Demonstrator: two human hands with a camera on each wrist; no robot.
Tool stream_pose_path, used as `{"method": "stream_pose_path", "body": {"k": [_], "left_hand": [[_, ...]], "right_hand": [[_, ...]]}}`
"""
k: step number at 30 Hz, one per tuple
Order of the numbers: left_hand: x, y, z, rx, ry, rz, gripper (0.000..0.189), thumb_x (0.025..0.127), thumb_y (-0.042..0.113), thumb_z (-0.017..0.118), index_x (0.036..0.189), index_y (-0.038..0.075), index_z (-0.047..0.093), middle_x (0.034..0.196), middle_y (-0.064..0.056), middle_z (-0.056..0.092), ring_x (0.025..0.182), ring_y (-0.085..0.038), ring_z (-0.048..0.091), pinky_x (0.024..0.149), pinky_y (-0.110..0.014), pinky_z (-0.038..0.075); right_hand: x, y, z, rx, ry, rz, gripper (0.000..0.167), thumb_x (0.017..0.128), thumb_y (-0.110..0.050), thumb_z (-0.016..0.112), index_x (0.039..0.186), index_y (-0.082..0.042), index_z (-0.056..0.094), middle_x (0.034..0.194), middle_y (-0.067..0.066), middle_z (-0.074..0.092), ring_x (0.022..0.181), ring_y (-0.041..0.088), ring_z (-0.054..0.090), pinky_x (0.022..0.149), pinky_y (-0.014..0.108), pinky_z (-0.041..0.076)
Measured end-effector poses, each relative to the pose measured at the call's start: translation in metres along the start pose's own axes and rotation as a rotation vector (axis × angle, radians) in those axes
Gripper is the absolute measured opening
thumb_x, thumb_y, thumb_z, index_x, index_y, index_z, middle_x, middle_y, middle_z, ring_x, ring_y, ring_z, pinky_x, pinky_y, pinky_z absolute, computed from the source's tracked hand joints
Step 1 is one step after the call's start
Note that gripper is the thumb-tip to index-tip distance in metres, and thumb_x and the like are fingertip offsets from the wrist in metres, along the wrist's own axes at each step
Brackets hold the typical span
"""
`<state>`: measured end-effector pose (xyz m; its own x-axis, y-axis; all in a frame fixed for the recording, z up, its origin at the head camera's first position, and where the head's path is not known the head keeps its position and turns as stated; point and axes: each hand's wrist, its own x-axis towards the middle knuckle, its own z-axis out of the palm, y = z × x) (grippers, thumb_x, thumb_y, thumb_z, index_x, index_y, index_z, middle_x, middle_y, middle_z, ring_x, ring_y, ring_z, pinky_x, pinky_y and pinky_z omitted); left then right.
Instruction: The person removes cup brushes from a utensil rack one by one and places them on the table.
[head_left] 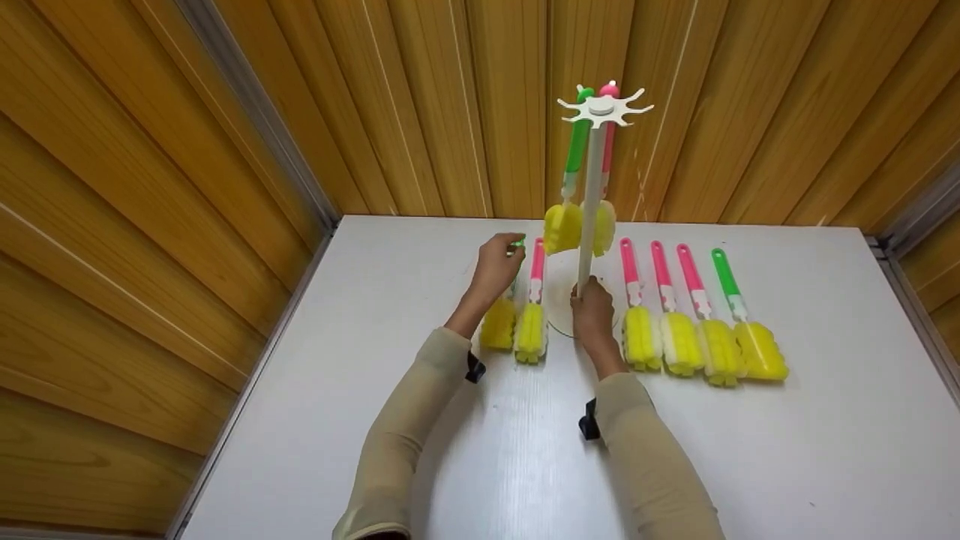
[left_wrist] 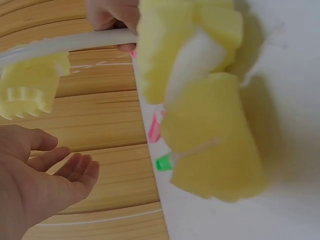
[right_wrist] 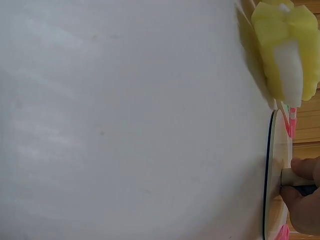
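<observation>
My right hand (head_left: 594, 311) grips the white pole (head_left: 592, 180) of a stand just above its round base (head_left: 559, 311); the right wrist view shows the thumb and fingers around it. Over the green handle of a sponge bottle brush (head_left: 497, 324) hovers my left hand (head_left: 499, 259), its fingers loosely bent and apart from the brush in the left wrist view. The hand hides part of that handle. Beside it lies a pink-handled brush (head_left: 530, 330). From the stand's hooked top (head_left: 601, 109) hang a green-handled brush (head_left: 577, 146) and a pink-handled brush (head_left: 608, 157), partly behind the pole.
Right of the stand, three pink-handled brushes (head_left: 660, 274) and one green-handled brush (head_left: 724, 274) lie in a row, yellow sponges toward me. The white table (head_left: 360, 315) ends at a wood-panelled wall (head_left: 420, 112) behind and to the left.
</observation>
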<state>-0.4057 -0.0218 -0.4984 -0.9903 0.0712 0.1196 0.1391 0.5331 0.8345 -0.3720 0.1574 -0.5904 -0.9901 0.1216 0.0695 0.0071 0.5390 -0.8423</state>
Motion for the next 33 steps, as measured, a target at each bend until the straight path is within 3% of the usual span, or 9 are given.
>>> {"method": "stream_pose_path", "body": {"k": [6, 11, 16, 23, 33], "left_hand": [[0.001, 0.041, -0.001, -0.141, 0.019, 0.071, 0.033, 0.105, 0.012, 0.056, 0.136, 0.004, 0.063, 0.134, -0.008, 0.063, 0.116, -0.018, 0.063, 0.092, -0.026, 0.055], [0.004, 0.062, 0.003, -0.158, 0.059, 0.109, 0.034, 0.104, 0.013, 0.058, 0.137, 0.006, 0.061, 0.136, -0.009, 0.061, 0.119, -0.018, 0.061, 0.1, -0.028, 0.051], [0.01, 0.073, 0.009, -0.164, 0.09, 0.121, 0.036, 0.103, 0.013, 0.06, 0.139, 0.006, 0.059, 0.138, -0.012, 0.059, 0.119, -0.019, 0.06, 0.1, -0.031, 0.051], [0.015, 0.083, 0.015, -0.205, 0.092, 0.145, 0.034, 0.102, 0.016, 0.063, 0.136, 0.011, 0.062, 0.134, -0.005, 0.061, 0.119, -0.017, 0.057, 0.099, -0.031, 0.053], [0.018, 0.091, 0.02, -0.213, 0.105, 0.234, 0.034, 0.102, 0.016, 0.064, 0.135, 0.008, 0.061, 0.125, -0.005, 0.067, 0.114, -0.016, 0.062, 0.094, -0.027, 0.054]], "right_hand": [[0.0, 0.003, 0.001, 0.024, 0.023, -0.011, 0.009, 0.101, 0.0, 0.052, 0.106, 0.005, 0.056, 0.093, 0.021, 0.06, 0.084, 0.036, 0.057, 0.076, 0.052, 0.052], [0.004, 0.007, 0.003, -0.003, 0.052, -0.023, 0.009, 0.099, 0.0, 0.054, 0.105, 0.006, 0.057, 0.094, 0.023, 0.063, 0.086, 0.037, 0.059, 0.077, 0.055, 0.053], [0.006, 0.008, 0.004, -0.021, 0.055, -0.024, 0.008, 0.098, 0.001, 0.054, 0.103, 0.006, 0.058, 0.092, 0.023, 0.064, 0.085, 0.037, 0.061, 0.076, 0.055, 0.053], [0.006, 0.006, 0.005, -0.025, 0.097, -0.033, 0.005, 0.092, 0.003, 0.057, 0.096, 0.005, 0.057, 0.089, 0.024, 0.065, 0.086, 0.043, 0.064, 0.077, 0.06, 0.052], [0.005, 0.005, 0.005, -0.049, 0.094, -0.049, 0.007, 0.093, 0.006, 0.061, 0.098, 0.005, 0.057, 0.092, 0.025, 0.065, 0.09, 0.044, 0.064, 0.08, 0.061, 0.052]]}}
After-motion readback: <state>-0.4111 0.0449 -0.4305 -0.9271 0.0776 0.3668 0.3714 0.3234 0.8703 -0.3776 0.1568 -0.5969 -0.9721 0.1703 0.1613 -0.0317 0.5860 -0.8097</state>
